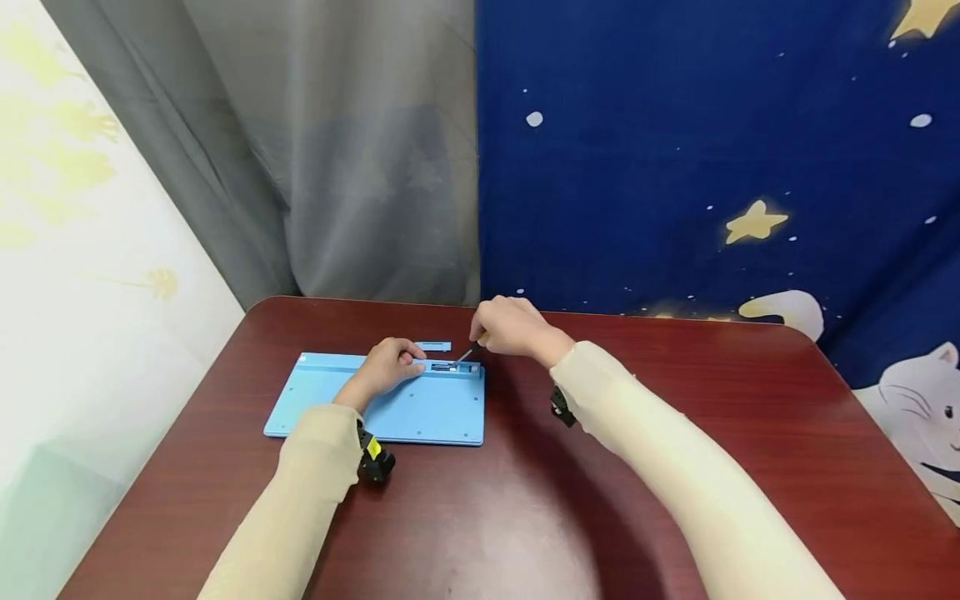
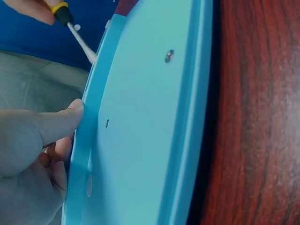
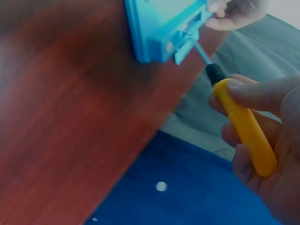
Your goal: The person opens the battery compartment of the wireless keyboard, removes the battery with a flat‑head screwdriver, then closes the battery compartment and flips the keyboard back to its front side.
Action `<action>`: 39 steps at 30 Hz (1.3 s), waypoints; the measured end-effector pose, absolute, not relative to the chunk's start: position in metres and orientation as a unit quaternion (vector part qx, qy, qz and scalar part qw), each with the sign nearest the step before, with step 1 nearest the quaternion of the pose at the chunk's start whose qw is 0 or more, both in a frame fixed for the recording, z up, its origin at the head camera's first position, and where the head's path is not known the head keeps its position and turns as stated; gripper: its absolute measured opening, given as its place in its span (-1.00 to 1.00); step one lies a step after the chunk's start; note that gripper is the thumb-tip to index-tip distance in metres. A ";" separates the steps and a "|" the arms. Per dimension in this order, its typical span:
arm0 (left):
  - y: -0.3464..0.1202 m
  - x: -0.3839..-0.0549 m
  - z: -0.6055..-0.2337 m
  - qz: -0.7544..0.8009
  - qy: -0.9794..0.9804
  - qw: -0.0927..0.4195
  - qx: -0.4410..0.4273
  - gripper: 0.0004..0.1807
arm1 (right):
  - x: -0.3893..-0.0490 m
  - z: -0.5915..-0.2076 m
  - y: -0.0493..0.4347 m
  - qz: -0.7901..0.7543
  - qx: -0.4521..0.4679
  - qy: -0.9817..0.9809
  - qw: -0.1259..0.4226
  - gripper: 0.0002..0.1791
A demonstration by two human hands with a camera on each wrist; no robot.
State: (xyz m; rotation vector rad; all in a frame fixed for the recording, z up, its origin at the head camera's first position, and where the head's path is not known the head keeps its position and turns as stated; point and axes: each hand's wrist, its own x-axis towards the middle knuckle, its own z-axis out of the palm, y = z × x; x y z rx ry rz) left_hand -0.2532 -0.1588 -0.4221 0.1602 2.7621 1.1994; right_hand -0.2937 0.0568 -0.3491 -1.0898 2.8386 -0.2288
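A light blue keyboard point(image 1: 442, 412) lies face down, screws showing on its underside. Along its far edge runs a raised ridge with an uncovered battery compartment point(image 1: 444, 367) near the right end. My left hand point(image 1: 386, 367) grips this ridge just left of the compartment, thumb point(image 2: 70, 117) against it and the other fingers partly hidden behind. In my right hand point(image 1: 513, 325) is a screwdriver with a yellow handle point(image 3: 248, 136) and black collar. Its shaft point(image 2: 82, 43) slants down to the compartment; what the tip touches is too small to tell.
Just behind the keyboard lies a small blue battery cover point(image 1: 433, 346). Everything rests on a dark red wooden table point(image 1: 480, 517), with a grey curtain point(image 1: 375, 167) and a blue star-patterned curtain point(image 1: 637, 167) beyond its far edge.
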 end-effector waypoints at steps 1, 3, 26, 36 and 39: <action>-0.158 -0.254 -0.423 0.399 0.914 0.061 0.052 -0.81 | -0.294 -0.347 0.058 -0.074 -0.361 0.929 0.048 -0.79; -0.158 -0.254 -0.424 0.399 0.914 0.058 0.049 -0.81 | -0.292 -0.344 0.058 -0.068 -0.367 0.926 0.051 -0.78; -0.158 -0.257 -0.427 0.402 0.913 0.056 0.047 -0.82 | -0.291 -0.339 0.061 -0.118 -0.340 0.929 0.084 -0.89; -0.159 -0.257 -0.426 0.407 0.910 0.055 0.054 -0.82 | -0.295 -0.325 0.043 -0.031 -0.353 0.930 0.098 -0.87; -0.160 -0.258 -0.427 0.405 0.911 0.054 0.061 -0.83 | -0.297 -0.318 0.028 0.014 -0.347 0.930 0.121 -0.77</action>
